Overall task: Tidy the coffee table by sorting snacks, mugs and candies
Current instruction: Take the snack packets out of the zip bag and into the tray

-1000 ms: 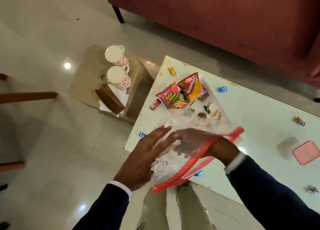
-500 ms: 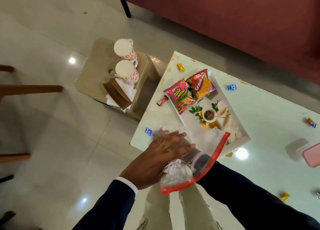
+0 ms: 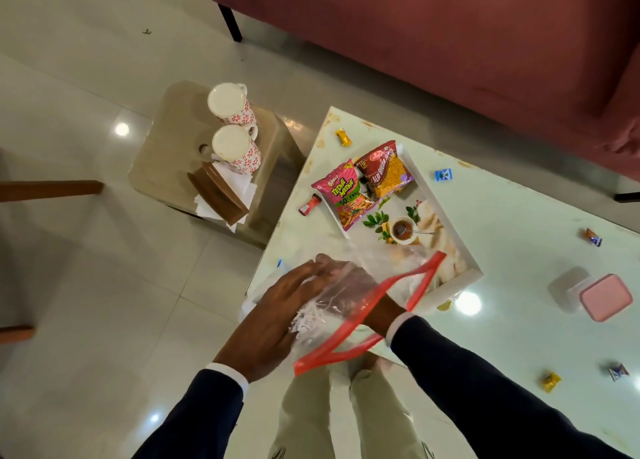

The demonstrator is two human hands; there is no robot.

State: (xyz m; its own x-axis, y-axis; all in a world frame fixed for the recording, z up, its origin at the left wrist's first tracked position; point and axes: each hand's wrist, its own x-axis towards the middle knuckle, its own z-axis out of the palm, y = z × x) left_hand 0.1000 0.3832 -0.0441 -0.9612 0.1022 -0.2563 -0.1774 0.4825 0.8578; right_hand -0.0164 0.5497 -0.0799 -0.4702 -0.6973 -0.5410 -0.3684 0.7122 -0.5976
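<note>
- The dusty-red upholstered sofa fills the upper right of the frame; pale glossy floor tiles take up the left.
- The white glossy desk runs from the centre to the lower right. A small beige side stool sits at centre left, just beside its corner.
- A white rectangular tray with a printed food picture lies on the desk at centre. It holds a pink snack packet and a red-and-yellow snack packet, touching each other.
- The clear plastic zip bag with a red seal strip is at lower centre, over the desk's near edge. Half a second ago its mouth was narrower; now the strip has spread into a wide loop.
- The left hand lies flat on the outside of the bag with straight fingers, an open grip. The right hand is inside the bag; whether its grip is open or closed I cannot tell through the plastic.
- My guess is the bag is being opened out to take the candies.
- Two white mugs with red flower print are already on the stool, beside a brown holder with white napkins.
- A clear box and its pink lid sit at right.
- Wrapped candies are still scattered well apart: gold, blue, red, yellow.
</note>
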